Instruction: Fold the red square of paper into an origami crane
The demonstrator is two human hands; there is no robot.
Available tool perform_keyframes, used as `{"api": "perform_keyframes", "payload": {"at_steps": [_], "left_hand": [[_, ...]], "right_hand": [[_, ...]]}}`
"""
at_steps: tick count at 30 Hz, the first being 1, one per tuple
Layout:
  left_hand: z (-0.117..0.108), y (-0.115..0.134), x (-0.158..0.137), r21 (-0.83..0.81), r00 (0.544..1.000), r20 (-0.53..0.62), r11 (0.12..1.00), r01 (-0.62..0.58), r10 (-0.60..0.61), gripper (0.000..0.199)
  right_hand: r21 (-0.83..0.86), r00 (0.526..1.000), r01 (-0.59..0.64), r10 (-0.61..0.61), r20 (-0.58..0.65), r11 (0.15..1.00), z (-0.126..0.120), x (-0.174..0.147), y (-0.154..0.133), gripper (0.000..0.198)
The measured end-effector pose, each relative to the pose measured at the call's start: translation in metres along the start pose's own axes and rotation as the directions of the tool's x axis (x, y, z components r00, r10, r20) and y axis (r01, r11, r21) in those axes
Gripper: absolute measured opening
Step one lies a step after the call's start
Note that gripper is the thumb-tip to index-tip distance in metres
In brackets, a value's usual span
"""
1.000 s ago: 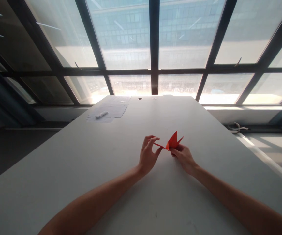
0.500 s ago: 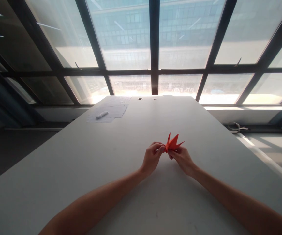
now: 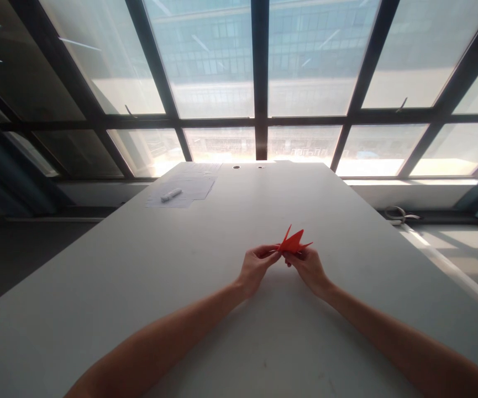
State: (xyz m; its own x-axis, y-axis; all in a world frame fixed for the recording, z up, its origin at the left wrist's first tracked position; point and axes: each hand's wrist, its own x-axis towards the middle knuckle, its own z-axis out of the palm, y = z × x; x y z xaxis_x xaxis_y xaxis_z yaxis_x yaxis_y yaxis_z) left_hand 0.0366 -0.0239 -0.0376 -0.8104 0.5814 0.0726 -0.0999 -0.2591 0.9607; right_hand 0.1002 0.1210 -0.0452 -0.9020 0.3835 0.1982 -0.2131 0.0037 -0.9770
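Observation:
Between my two hands is a red folded-paper crane (image 3: pixel 293 242), its pointed tips sticking up and out to the right. My left hand (image 3: pixel 258 265) pinches its left side between thumb and fingers. My right hand (image 3: pixel 308 267) grips its lower right part, with thumb and fingertips close to the left fingertips. The underside of the paper is hidden by my fingers. Both hands are low over the white table (image 3: pixel 205 249), right of its middle.
Printed paper sheets (image 3: pixel 199 189) lie at the table's far left, with a white, tube-like object (image 3: pixel 171 194) on top. Two small round holes are near the far edge. Beyond stand dark-framed windows (image 3: pixel 261 83). A coiled cable (image 3: pixel 396 214) lies right of the table.
My left fingers have straightened somewhat along the crane's left side. The crane's left tip now leans further right, and its left folds look flatter. My right hand stays nearly in place.

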Motion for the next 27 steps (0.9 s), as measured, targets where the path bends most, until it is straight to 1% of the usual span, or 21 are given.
{"api": "perform_keyframes", "payload": {"at_steps": [2, 5, 10, 14, 17, 20, 23, 27], "left_hand": [[0.000, -0.001, 0.001, -0.032, 1.000, -0.025, 0.999, -0.003, 0.002, 0.034], [0.000, -0.001, 0.001, -0.064, 0.997, -0.062, 0.997, -0.039, 0.035, 0.034], [0.000, 0.002, 0.001, -0.027, 0.991, -0.024, 0.990, -0.135, 0.134, 0.023], [0.001, 0.001, 0.001, -0.031, 0.989, 0.010, 0.988, -0.150, 0.150, 0.020], [0.000, -0.001, 0.001, -0.046, 0.990, 0.021, 0.989, -0.140, 0.141, 0.020], [-0.002, -0.002, 0.001, -0.056, 0.989, -0.001, 0.987, -0.151, 0.151, 0.025], [-0.002, -0.001, 0.000, -0.034, 0.986, -0.019, 0.985, -0.168, 0.168, 0.028], [-0.001, 0.002, -0.002, 0.050, 0.979, 0.000, 0.978, -0.201, 0.201, 0.020]], "right_hand": [[0.017, 1.000, -0.007, 0.007, -0.006, 1.000, 0.000, 0.000, -0.001, 0.022], [0.052, 0.999, -0.044, 0.043, 0.007, 0.998, -0.002, 0.000, 0.002, 0.022], [0.216, 0.991, -0.125, 0.112, 0.068, 0.968, -0.004, 0.000, 0.007, 0.022], [0.285, 0.984, -0.145, 0.107, 0.144, 0.947, -0.005, -0.001, 0.005, 0.022], [0.277, 0.972, -0.161, 0.104, 0.209, 0.947, -0.005, -0.002, 0.006, 0.022], [0.247, 0.961, -0.159, 0.093, 0.260, 0.956, -0.006, -0.002, 0.010, 0.023], [0.198, 0.963, -0.131, 0.077, 0.259, 0.971, -0.007, -0.002, 0.012, 0.023], [0.148, 0.972, -0.107, 0.072, 0.225, 0.983, -0.006, -0.002, 0.009, 0.024]]}}
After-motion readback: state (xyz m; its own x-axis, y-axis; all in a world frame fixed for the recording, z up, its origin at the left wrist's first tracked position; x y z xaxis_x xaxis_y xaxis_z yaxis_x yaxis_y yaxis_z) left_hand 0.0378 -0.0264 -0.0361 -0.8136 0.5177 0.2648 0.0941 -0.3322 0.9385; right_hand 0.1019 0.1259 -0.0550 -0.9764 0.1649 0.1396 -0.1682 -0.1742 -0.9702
